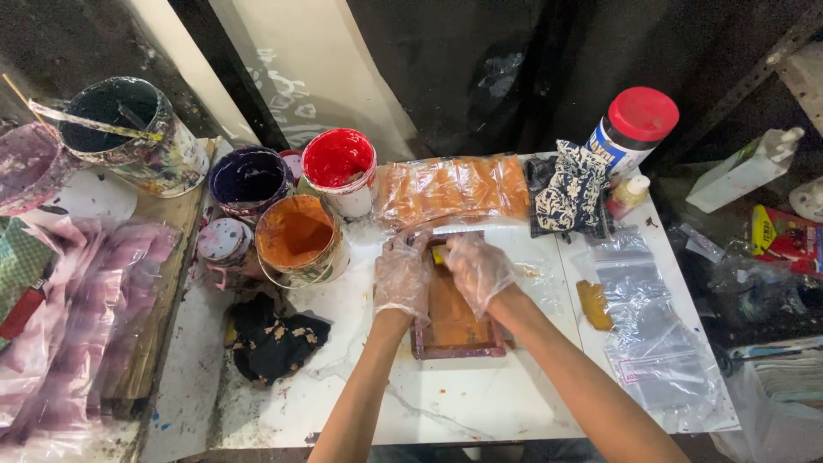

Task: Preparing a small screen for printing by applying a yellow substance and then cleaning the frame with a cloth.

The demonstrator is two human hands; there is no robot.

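Both my hands wear thin clear plastic gloves. My left hand (401, 279) and my right hand (476, 270) rest side by side on a small wooden-framed screen (454, 330) coated in orange ink, which lies flat on the white marble-look table (446, 403). Together they grip a small yellow-edged scraper at the frame's far end; most of it is hidden under my fingers. An orange-stained plastic sheet (453, 189) lies just beyond the frame.
Open ink tubs stand at the left: orange (297, 236), red (338, 163), dark blue (249, 180), and a black bucket (129, 124) with a stick. A dark rag (270, 343), patterned cloth (570, 193), red-lidded jar (634, 129) and clear bags (651, 334) lie around.
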